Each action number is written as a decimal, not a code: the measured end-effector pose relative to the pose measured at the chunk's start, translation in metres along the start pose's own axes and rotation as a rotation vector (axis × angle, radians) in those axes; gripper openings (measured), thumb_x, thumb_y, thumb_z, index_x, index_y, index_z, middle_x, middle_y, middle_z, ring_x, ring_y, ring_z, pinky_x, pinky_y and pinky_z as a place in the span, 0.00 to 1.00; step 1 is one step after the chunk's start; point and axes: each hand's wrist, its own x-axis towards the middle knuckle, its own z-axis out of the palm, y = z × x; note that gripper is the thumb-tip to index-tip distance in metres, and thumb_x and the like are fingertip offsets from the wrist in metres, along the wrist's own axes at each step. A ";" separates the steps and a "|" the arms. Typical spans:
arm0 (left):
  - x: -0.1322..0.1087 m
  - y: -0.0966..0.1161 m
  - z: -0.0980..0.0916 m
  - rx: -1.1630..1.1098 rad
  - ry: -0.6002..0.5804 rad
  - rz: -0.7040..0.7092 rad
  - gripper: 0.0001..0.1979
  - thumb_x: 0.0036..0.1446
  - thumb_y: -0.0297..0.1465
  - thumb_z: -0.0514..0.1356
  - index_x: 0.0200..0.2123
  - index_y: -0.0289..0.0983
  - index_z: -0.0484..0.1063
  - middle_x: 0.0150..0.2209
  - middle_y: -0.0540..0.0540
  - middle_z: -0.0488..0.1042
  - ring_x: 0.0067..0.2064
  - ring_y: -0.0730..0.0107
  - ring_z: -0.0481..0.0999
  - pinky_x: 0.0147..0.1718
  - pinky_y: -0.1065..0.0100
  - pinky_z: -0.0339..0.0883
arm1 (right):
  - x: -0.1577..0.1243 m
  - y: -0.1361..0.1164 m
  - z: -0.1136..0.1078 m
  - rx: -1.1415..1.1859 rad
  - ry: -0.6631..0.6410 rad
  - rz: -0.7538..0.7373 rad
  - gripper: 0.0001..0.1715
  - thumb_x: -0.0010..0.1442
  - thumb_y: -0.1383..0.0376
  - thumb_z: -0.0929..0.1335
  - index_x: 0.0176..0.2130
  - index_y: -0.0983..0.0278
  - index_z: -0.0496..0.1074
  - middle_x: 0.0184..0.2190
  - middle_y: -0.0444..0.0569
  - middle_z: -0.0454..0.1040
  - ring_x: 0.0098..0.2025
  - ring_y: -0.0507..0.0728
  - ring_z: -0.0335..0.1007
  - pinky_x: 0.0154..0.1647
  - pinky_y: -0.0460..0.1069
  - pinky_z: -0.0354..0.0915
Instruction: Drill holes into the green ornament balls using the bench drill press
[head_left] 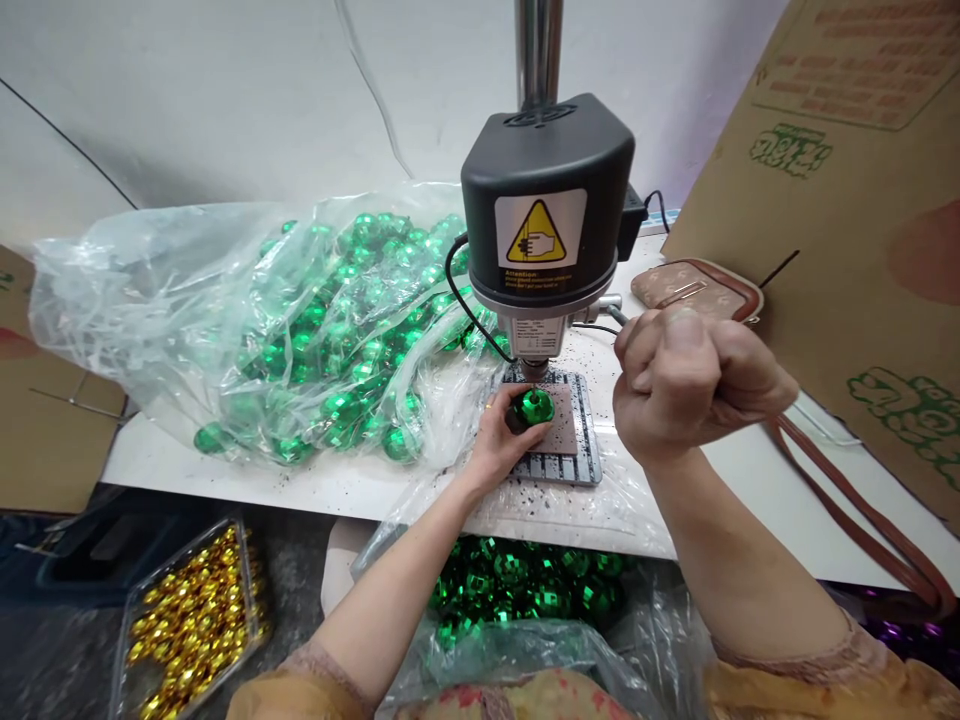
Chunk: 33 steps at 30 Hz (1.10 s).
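Observation:
A black bench drill press (547, 210) stands in the middle of the table, with a yellow hand-warning label on its head. My left hand (499, 440) is closed around a shiny green mirrored ball (535, 407). It holds the ball on a small board (564, 430) lying on the slotted metal base (589, 465), directly beneath the drill chuck (534, 368). To the right, my right hand (686, 385) is clenched in a fist at the end of the press's feed lever (616, 314); the fingers hide the lever's end. Dark shavings are scattered over the base and table.
A clear plastic bag (187, 290) of green balls covers the table's left. More green balls (532, 585) fill a bag below the front edge. Gold balls (199, 610) lie in a clear bin at lower left. A brown purse (697, 285) and cardboard box (847, 300) stand right.

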 end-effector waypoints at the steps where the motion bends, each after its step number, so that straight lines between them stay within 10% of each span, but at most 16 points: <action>1: 0.000 0.000 0.000 0.001 0.000 0.003 0.24 0.54 0.33 0.72 0.53 0.41 0.71 0.52 0.43 0.76 0.54 0.57 0.75 0.56 0.55 0.69 | -0.001 0.002 0.000 -0.011 0.052 -0.039 0.31 0.63 0.64 0.67 0.21 0.62 0.43 0.14 0.39 0.46 0.15 0.45 0.44 0.17 0.49 0.47; 26: 0.000 -0.004 0.000 0.011 -0.002 0.006 0.24 0.54 0.34 0.72 0.53 0.41 0.72 0.52 0.43 0.76 0.54 0.55 0.75 0.56 0.54 0.69 | -0.014 0.024 -0.006 0.152 -0.007 -0.373 0.27 0.58 0.74 0.65 0.21 0.62 0.42 0.14 0.37 0.48 0.13 0.44 0.45 0.14 0.47 0.50; 33: 0.000 -0.001 0.003 0.021 0.027 -0.008 0.24 0.53 0.33 0.72 0.52 0.40 0.72 0.51 0.43 0.77 0.53 0.57 0.76 0.54 0.55 0.70 | 0.017 -0.002 0.012 0.122 0.104 -0.028 0.29 0.62 0.70 0.67 0.18 0.63 0.49 0.13 0.37 0.48 0.14 0.44 0.47 0.17 0.47 0.45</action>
